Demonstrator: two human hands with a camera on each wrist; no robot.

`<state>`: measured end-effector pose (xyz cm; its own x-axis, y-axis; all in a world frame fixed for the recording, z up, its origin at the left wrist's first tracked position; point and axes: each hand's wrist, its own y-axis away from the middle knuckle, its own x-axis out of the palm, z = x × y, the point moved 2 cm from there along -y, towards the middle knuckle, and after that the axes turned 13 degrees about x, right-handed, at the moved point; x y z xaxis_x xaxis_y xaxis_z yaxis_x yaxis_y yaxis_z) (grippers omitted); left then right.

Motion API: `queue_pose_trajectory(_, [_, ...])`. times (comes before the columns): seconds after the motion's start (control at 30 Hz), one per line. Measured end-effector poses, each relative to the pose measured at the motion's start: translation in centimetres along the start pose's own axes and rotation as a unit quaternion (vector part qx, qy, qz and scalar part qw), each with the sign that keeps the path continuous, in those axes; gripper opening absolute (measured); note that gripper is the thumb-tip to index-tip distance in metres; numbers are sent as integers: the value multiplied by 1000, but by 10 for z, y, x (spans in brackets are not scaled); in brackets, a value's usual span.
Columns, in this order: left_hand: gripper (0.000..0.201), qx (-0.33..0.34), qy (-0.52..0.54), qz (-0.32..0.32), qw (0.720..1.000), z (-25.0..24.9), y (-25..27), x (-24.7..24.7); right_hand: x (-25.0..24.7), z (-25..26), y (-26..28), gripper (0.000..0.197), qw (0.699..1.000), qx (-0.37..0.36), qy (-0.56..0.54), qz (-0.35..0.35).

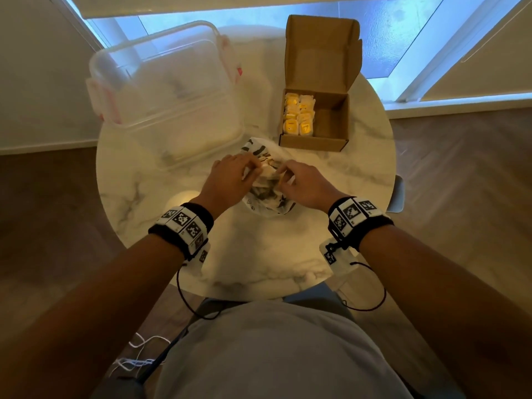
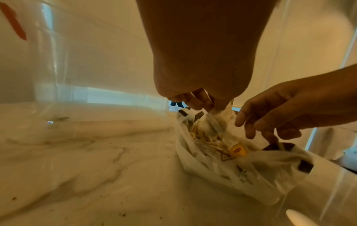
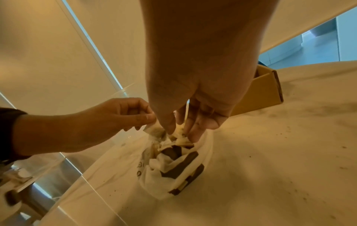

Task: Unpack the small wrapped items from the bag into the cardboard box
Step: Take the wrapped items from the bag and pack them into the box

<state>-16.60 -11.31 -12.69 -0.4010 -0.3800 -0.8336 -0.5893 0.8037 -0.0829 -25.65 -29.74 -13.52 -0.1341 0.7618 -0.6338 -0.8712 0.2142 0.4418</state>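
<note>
A white plastic bag (image 1: 266, 207) with dark print lies crumpled in the middle of the table, its mouth up. My left hand (image 1: 254, 168) pinches the white plastic at the left of its mouth (image 2: 213, 113). My right hand (image 1: 283, 175) reaches into the mouth from the right, thumb and fingers closed on a crumpled cream wrapped item (image 3: 179, 133). More wrapped items lie inside the bag, one with a yellow label (image 2: 238, 150). The open cardboard box (image 1: 331, 141) stands behind and right of the bag, with several yellow wrapped items (image 1: 298, 116) filling its left half.
A large clear plastic container (image 1: 161, 90) with red clips stands at the back left, close to the bag. The round marble table (image 1: 259, 254) shows bare surface in front of the bag. The box's lid flap stands upright behind it.
</note>
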Motion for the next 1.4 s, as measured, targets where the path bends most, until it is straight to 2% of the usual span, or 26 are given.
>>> queue_pose_trajectory(0.1, [17,-6,58,-11,998,-4,4,-6,0,11,-2,33,999,-14,-19,-27])
queue_pose_trajectory(0.2, [13,-13,98,-25,995,-7,10,-9,1,19,-3,19,999,-22,-17,-34])
queue_pose_trajectory(0.27, [12,-15,102,-27,994,-6,12,-9,1,21,-3,10,999,-16,-26,-30])
queue_pose_trajectory(0.37, [11,-19,97,-22,995,-1,13,-7,-1,19,-3,10,998,-10,-45,-43])
queue_pose_trajectory(0.47, [14,8,80,-23,996,3,14,-4,-3,19,-3,11,997,-31,-44,-51])
queue_pose_trajectory(0.53, [25,-3,69,4,998,5,13,-2,-5,19,-3,9,997,-52,-40,-51])
queue_pose_trajectory(0.67, [44,-35,61,110,991,0,6,-1,-13,21,0,6,995,-78,-45,-38])
queue_pose_trajectory(0.73, [43,-28,75,141,987,-4,3,-1,-16,23,2,6,995,-80,-54,-37])
queue_pose_trajectory(0.8, [34,-19,88,147,985,-6,1,0,-20,23,3,11,994,-75,-67,-38])
queue_pose_trajectory(1.0, [10,-32,137,109,984,-5,-2,5,-26,23,7,22,992,-61,-104,-27])
queue_pose_trajectory(1.17, [18,-51,177,34,982,-10,-2,0,-23,15,2,21,988,22,-153,-2])
queue_pose_trajectory(1.27, [18,-54,205,12,977,-12,-4,-2,-21,12,2,30,991,42,-128,2])
queue_pose_trajectory(1.4, [20,-54,187,21,981,-14,-13,2,-24,10,1,10,987,53,-144,-35])
